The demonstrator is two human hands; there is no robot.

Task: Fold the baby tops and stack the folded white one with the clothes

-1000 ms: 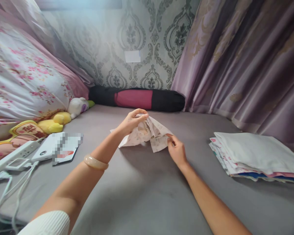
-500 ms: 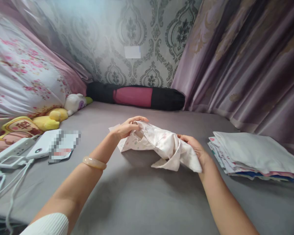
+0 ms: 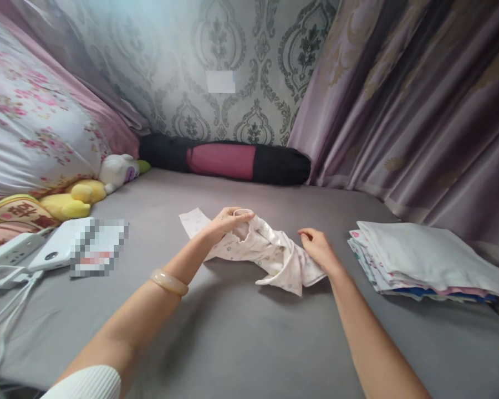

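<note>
A small white garment (image 3: 270,252) with a faint print of dots and figures lies crumpled on the grey sheet. Its ribbed round opening faces up at the left, and one sleeve-like flap folds toward me at the front. My left hand (image 3: 228,221) grips the rim of that opening, thumb on the near side. Beyond the wrist, a pale strip of the same cloth sticks out to the left. My right hand (image 3: 319,250) is at the garment's right end, fingers curled together; whether cloth is between them is hidden.
A stack of folded cloths (image 3: 428,257) lies at the right. On the left are a power strip (image 3: 14,249), a white box-like device (image 3: 62,244), cables and plush toys (image 3: 72,199). A black and maroon bolster (image 3: 224,160) lines the wall; a purple curtain (image 3: 378,111) hangs at right.
The garment has sunk lower, its right end now flatter on the sheet. My left hand has shifted along the opening, which shows more. My right hand has come up into clearer sight.
</note>
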